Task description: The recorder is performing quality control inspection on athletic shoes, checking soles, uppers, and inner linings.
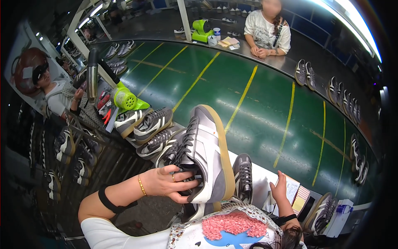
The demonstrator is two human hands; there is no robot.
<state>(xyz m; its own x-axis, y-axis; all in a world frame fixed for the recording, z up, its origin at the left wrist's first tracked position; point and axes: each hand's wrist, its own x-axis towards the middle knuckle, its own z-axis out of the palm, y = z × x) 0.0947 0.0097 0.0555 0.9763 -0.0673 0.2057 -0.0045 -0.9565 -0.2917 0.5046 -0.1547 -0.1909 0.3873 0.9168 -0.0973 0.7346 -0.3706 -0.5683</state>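
My left hand (170,184) grips a grey and white sneaker (213,155) with dark laces and a tan gum sole. Its fingers reach into the shoe's opening, and the toe points up and away from me. Just right of it stands another dark grey sneaker (244,174). My right hand (281,189) is raised over the bench edge with fingers stretched, seen edge-on, and nothing shows in it. It is close to an open sheet of paper (291,189) and a yellow and red-patterned card (300,199).
A green conveyor belt (265,112) with yellow lines runs across in front. Several sneakers (153,124) line the bench at left beside a lime-green machine (124,98). More shoes hang on a rack (85,159). A person (267,33) sits across the belt; another person (58,95) is at far left.
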